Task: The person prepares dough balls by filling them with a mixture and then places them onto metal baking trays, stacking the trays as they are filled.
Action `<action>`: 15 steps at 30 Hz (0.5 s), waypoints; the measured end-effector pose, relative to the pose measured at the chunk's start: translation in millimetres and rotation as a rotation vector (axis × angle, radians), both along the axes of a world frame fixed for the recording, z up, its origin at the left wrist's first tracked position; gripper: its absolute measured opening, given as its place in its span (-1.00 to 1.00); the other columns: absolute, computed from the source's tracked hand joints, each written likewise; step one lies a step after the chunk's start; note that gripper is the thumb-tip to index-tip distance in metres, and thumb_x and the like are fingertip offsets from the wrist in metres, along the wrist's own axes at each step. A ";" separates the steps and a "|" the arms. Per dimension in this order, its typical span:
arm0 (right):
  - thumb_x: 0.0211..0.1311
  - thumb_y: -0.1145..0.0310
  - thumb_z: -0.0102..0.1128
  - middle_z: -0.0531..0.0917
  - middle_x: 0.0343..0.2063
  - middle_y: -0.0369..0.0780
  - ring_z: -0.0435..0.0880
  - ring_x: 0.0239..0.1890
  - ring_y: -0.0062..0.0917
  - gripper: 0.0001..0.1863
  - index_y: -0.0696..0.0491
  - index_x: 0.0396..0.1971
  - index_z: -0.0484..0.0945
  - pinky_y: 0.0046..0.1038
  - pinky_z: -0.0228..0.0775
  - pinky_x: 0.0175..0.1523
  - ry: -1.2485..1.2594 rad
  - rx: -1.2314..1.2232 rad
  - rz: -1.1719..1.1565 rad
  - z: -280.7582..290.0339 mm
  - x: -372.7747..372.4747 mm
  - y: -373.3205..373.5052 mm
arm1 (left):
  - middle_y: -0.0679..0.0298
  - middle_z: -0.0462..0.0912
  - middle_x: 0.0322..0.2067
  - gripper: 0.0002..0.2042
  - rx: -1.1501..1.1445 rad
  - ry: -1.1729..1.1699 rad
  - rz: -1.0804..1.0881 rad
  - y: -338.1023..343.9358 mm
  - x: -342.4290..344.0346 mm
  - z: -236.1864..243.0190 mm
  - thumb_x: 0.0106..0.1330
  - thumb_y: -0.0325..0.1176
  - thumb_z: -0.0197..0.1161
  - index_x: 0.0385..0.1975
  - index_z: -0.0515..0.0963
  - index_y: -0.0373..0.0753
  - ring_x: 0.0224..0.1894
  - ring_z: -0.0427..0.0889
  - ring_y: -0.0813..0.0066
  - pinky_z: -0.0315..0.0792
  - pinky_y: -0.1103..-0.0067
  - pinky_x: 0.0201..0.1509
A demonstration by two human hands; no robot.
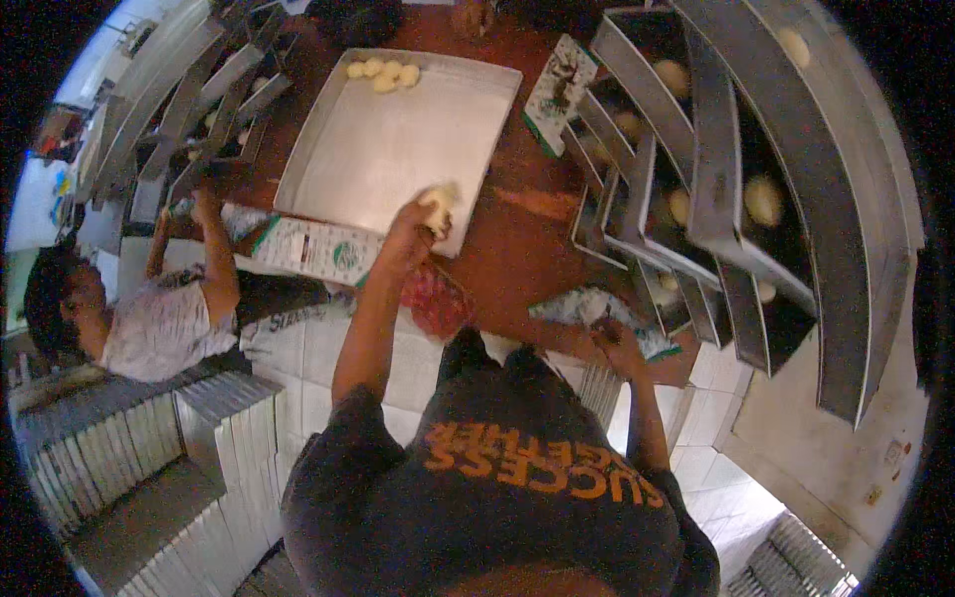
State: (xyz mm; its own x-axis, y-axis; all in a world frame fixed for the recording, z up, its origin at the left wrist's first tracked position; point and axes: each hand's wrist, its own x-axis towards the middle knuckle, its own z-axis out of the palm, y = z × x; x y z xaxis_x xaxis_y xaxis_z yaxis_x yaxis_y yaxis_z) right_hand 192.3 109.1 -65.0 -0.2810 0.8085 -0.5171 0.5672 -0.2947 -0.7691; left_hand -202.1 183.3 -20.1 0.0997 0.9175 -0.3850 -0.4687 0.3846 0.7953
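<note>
My left hand [403, 241] is closed around a pale lump of dough [438, 207], over the near right corner of a large shallow metal tray [368, 149]. Blur hides whether it is one piece or more. Several small pale dough balls [384, 76] lie together in the tray's far left corner. Off to the right, my right hand [619, 348] is low over a white and green plastic bag [637, 333]. By its fingertips is a small whitish patch [595, 308]. The fingers are dark and blurred, so their grip cannot be made out.
Long metal tins [647, 189] with dough pieces stand stacked at the right; more tins [214, 75] rise at the far left. A red plastic bag [436, 303] is below my left wrist. Another person [159, 328] works at the left. Printed packets [313, 249] lie beside the tray.
</note>
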 end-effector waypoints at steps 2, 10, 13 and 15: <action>0.01 0.31 0.05 0.52 -0.39 -0.08 0.48 -0.36 -0.47 -0.74 0.18 -0.34 0.44 -0.48 0.30 -0.22 0.132 0.201 -0.020 -38.2 25.0 -7.4 | 0.21 0.42 -0.42 -0.67 0.116 0.425 -0.159 -33.4 41.3 11.3 0.10 -0.24 0.16 -0.18 0.42 -0.29 -0.43 0.42 0.44 0.35 0.61 -0.35; -0.18 0.31 0.22 0.34 -0.07 0.02 0.29 0.00 -0.11 -0.40 0.08 -0.04 0.27 -0.18 0.19 0.04 -0.507 0.876 0.349 -56.2 3.1 10.9 | 0.10 0.48 -0.30 -0.76 0.434 1.413 0.029 -134.2 175.8 -120.4 -0.09 -0.40 0.24 -0.38 0.52 -0.32 -0.23 0.47 0.17 0.37 0.38 -0.19; -0.24 0.35 0.24 0.33 -0.06 0.05 0.27 0.02 -0.10 -0.29 0.07 0.04 0.18 -0.19 0.15 0.08 -0.576 0.793 0.521 -62.5 -17.4 38.0 | 0.09 0.50 -0.34 -0.77 0.352 1.437 0.026 -152.0 204.1 -152.6 -0.08 -0.40 0.22 -0.39 0.52 -0.29 -0.26 0.49 0.10 0.38 0.34 -0.21; -0.25 0.38 0.23 0.35 -0.08 0.06 0.29 0.01 -0.10 -0.27 0.08 0.05 0.16 -0.21 0.15 0.09 -0.554 0.607 0.568 -66.8 -24.4 53.4 | 0.05 0.51 -0.38 -0.77 0.326 1.470 0.039 -145.9 207.9 -135.1 -0.03 -0.34 0.19 -0.37 0.50 -0.29 -0.31 0.51 0.10 0.38 0.35 -0.24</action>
